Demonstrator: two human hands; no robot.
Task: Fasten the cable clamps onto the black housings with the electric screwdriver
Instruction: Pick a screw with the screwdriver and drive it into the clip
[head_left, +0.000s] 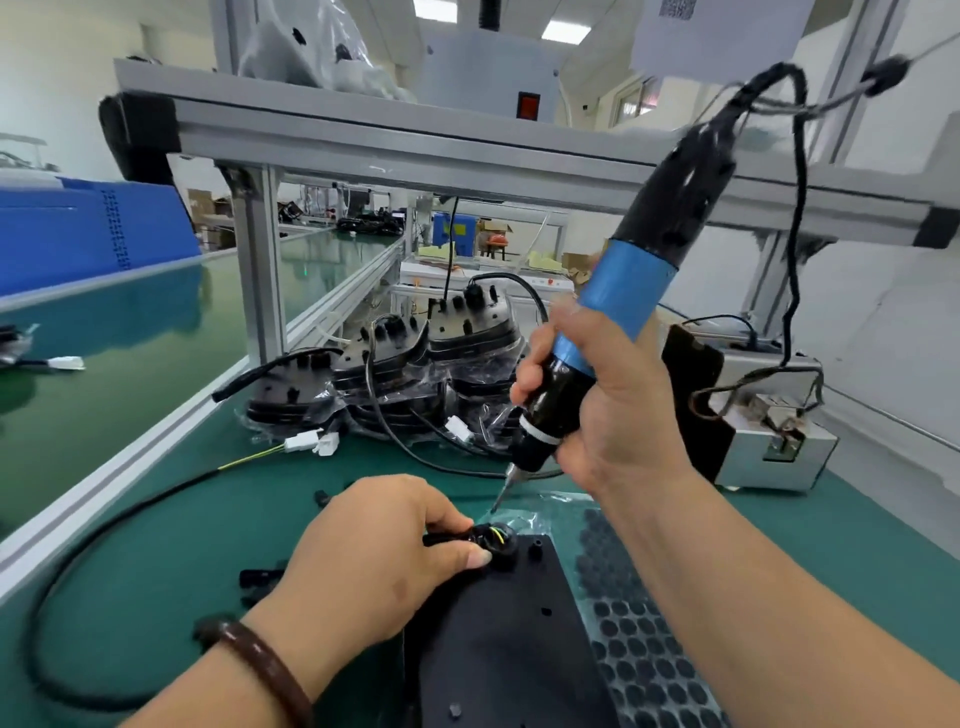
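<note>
Two fingertips of the left hand, thumb and forefinger, pinch the small black cable clamp where a black sheathed cable with yellow cores enters it. The clamp sits on the far end of the flat black plastic housing, which lies on the green bench mat directly in front of the person. The right hand is wrapped round the lower barrel of the blue-and-black electric screwdriver. Its bit hangs just above the clamp, apart from it, with the tool leaning toward the upper right.

Hazards, as judged from this position:
- Tilted bit. Driven at this lean, it may slip out of the screw head or start the thread crooked. Whether a screw is on the bit cannot be told.
- Fingers near the tip. The thumb lies just beside the landing point, and a slip would strike it.
- Clamp rotation. Driving torque may turn the clamp under a light pinch and trap the yellow cores.
- Thin black overhead cord. Its pull at the tool's upper end may drag the bit sideways.
</note>
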